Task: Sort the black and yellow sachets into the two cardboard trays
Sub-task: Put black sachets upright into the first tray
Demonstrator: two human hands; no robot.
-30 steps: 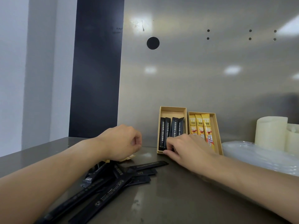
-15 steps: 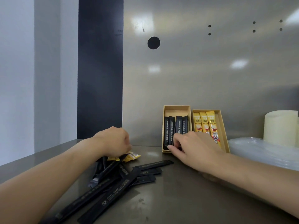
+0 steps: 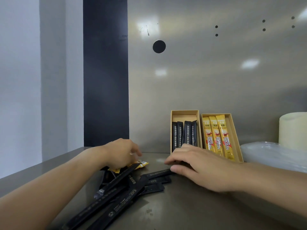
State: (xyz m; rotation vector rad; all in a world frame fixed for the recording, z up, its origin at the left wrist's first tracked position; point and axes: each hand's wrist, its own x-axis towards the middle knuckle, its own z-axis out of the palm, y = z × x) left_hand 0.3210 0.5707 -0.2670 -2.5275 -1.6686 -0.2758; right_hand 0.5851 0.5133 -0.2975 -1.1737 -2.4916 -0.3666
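Observation:
Two cardboard trays lean against the steel back wall. The left tray [image 3: 184, 112] holds several black sachets [image 3: 184, 135]; the right tray [image 3: 233, 130] holds three yellow sachets [image 3: 216, 136]. A loose pile of black sachets [image 3: 119, 191] lies on the counter in front of me. My left hand [image 3: 121, 153] curls over a yellow sachet [image 3: 143, 163] at the back of the pile, fingers on it. Below the left tray, my right hand [image 3: 199, 165] pinches the end of one loose black sachet [image 3: 157, 173] between thumb and fingers.
A pale cylinder [image 3: 294, 130] stands at the far right behind a crumpled clear plastic bag [image 3: 272, 153]. The steel wall [image 3: 216, 80] closes the back, with a dark pillar [image 3: 106, 80] to its left. The counter's edge [image 3: 33, 168] runs along the left.
My right hand has come down out of the left tray onto a loose black sachet. My left hand has shifted slightly right over the yellow sachet, fingers loosened.

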